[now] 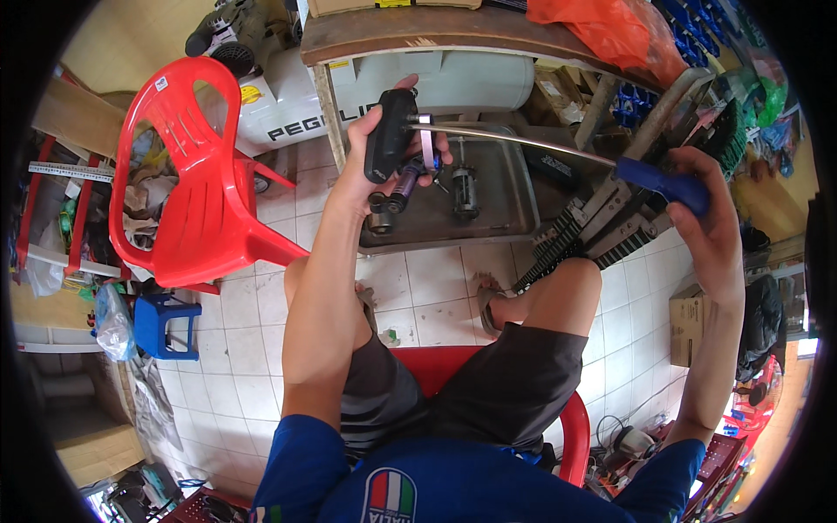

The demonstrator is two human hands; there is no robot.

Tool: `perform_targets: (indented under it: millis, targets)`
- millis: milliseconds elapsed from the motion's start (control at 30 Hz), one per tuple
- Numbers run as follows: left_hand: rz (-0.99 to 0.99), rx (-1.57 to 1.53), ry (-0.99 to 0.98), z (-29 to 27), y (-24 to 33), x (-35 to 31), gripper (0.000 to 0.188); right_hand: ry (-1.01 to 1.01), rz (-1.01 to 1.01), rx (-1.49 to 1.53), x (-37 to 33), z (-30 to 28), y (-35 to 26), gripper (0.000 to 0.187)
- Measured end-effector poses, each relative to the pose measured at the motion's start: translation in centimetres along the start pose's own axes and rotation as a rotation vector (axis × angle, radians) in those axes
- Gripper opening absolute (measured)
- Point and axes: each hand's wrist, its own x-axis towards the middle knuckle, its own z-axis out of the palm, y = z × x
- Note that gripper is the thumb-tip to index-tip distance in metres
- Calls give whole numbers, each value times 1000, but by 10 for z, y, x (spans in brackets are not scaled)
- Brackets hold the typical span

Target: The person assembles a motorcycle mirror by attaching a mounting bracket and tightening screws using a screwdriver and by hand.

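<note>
My left hand [356, 161], arm stretched forward, is closed around a black oblong part [391, 139] with rounded ends. Beneath it, by the same fingers, is a purple cylindrical piece [404, 185] with dark round ends; how the two join is hidden. At the right, my right hand [704, 213] grips the blue handle of a long screwdriver [658, 181]. Its metal shaft runs left to the side of the black part, near a small silver fitting [424, 119]. Whether the tip touches or sits in something cannot be made out.
Below my hands a metal tray [497, 237] holds a dark cylindrical part [466, 192]. A wooden bench [418, 39] stands ahead, above a white tank [288, 96]. A red chair [187, 227] is at left, black toothed bars [558, 240] at right, a blue stool [166, 324] lower left.
</note>
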Motion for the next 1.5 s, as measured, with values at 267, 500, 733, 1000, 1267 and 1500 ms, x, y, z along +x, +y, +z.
perform_targets:
  millis: [267, 500, 733, 1000, 1267, 1500]
  targets:
    - [77, -95, -1, -4, -4, 4, 74, 337, 69, 222, 0, 25, 1, 48]
    - [118, -64, 59, -4, -4, 2, 73, 277, 251, 295, 7, 37, -12, 39]
    - [117, -30, 52, -5, -5, 2, 74, 311, 339, 326, 15, 38, -5, 46]
    - [122, -33, 32, -3, -1, 1, 78, 255, 166, 214, 18, 20, 16, 41]
    - [132, -27, 46, -5, -5, 3, 78, 234, 192, 513, 18, 18, 17, 51]
    - [138, -28, 77, -3, -8, 5, 72, 314, 288, 840, 24, 26, 17, 43]
